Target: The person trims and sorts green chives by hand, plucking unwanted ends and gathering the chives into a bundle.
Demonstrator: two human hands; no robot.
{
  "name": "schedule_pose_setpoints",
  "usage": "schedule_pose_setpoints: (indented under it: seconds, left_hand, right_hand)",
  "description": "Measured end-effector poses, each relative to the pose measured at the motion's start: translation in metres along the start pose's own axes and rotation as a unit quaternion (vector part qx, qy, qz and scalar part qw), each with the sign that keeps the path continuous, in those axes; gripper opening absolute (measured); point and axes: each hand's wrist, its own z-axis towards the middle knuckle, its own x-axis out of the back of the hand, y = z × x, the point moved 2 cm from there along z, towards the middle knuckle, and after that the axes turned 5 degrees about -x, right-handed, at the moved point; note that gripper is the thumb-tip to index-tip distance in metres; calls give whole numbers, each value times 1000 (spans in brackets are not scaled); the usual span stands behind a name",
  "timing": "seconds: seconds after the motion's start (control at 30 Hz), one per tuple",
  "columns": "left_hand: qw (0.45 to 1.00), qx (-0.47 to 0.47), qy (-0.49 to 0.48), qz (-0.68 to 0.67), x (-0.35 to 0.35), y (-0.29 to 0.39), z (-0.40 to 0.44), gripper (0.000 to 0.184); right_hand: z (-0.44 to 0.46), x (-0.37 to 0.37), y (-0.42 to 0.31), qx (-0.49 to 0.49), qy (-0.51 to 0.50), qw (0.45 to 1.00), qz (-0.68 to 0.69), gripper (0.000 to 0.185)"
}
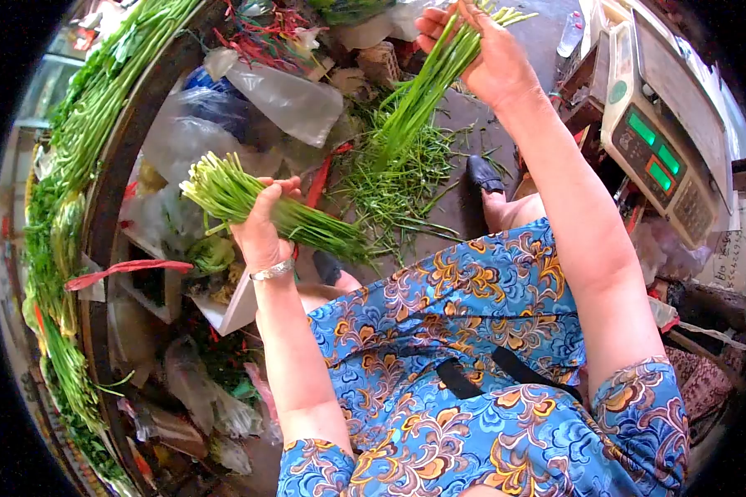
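My left hand [263, 228] is closed around a bunch of thin green stalks [220, 189], pale ends toward the left and blurred green tips toward the lower right. Higher up, my right hand [493, 54] grips a second bunch of green stalks [427, 108], its leafy ends hanging down and blurred. The stalks look like chives, though their exact kind is hard to make out. Beneath both bunches, a pile of loose green clippings [406, 186] lies scattered on the floor. A silver bracelet [272, 271] circles my left wrist.
A curved shelf edge [112, 166] at left carries long bundles of greens [99, 116]. Clear plastic bags [286, 99] and red ties [273, 37] crowd its inner side. A digital scale [659, 141] stands at right. My shoes [484, 174] flank the clippings.
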Motion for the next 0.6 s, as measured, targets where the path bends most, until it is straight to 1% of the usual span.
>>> schedule_pose_setpoints:
  seconds: [0.07,0.1,0.17,0.2,0.3,0.33,0.37,0.43,0.47,0.5,0.57,0.6]
  left_hand:
    - [999,34,2,10,-10,2,-5,17]
    - [999,27,0,27,-10,10,-2,17]
    - [998,-1,-41,47,-18,8,-2,19]
    - [997,-9,-41,60,-25,7,-5,21]
    - [997,-5,-47,64,-45,-1,-14,23]
    - [995,-14,-63,71,-48,-5,-14,24]
    - [994,-8,-69,90,-53,-6,-15,23]
    - [985,-34,-97,136,-62,-5,-17,21]
    - [981,-53,-114,145,-64,-8,-16,19]
    - [985,-35,-111,128,-66,-11,-15,20]
    - [984,-31,-99,142,-69,-13,-15,20]
    - [985,-30,-98,142,-70,-14,-15,20]
  right_hand:
    - [-7,-11,5,8,-5,999,-43,26]
    - [0,-10,15,10,-8,1000,-26,26]
    - [13,-2,26,11,-54,997,-52,24]
    - [-4,-14,24,3,-59,997,-51,23]
    - [-6,-14,45,-27,-73,996,-54,20]
    - [-8,-17,52,-22,-87,994,-64,19]
    - [-10,-19,58,-41,-98,992,-72,19]
    - [-19,-26,72,-59,-75,991,-91,18]
    - [-22,-31,78,-48,-65,990,-118,18]
    - [-25,-35,82,-62,-67,990,-111,18]
    - [-32,-44,91,-76,-39,993,-85,17]
    - [-32,-44,94,-90,-45,992,-76,15]
